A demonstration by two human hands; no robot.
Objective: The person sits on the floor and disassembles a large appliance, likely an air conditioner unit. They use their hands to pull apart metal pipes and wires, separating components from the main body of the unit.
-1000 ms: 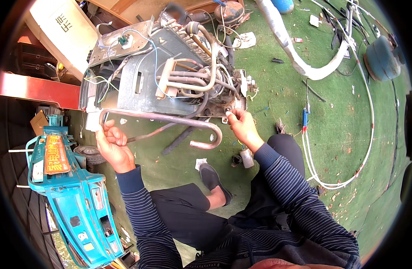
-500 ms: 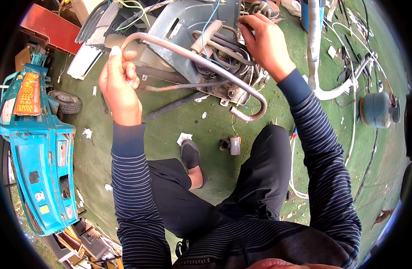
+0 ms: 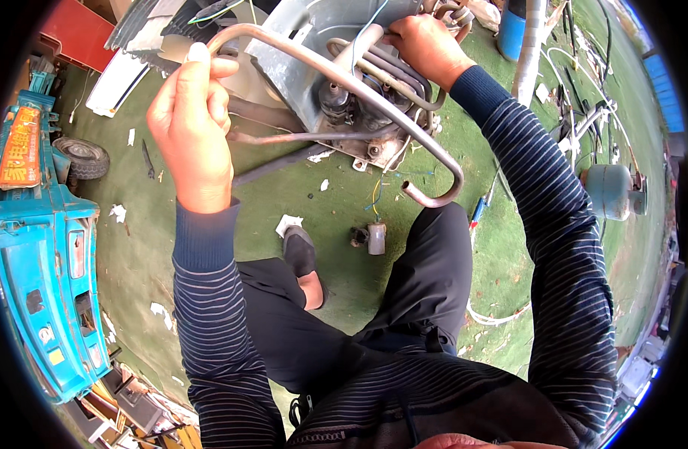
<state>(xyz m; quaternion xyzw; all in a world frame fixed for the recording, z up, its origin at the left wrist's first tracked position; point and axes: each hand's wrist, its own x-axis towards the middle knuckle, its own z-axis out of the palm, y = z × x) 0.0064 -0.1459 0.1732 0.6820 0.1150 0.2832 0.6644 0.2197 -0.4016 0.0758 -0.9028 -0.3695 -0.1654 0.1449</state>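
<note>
Steady bent copper pipe (image 3: 374,99), upper centre of frame, pinched at left bend by left hand (image 3: 190,127); guide hooked end (image 3: 456,179) clear of knee (image 3: 443,233). Cannot tell grip of right hand (image 3: 431,49), top, beside pipework (image 3: 405,84).

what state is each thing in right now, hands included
copper pipe, bent, near end hooked, held off the floor
left hand, closed on the copper pipe's far end
right hand, at the tubes, fingertips partly hidden
metal housing, open, tubes exposed
blue-handled tool, lying on the floor
</note>
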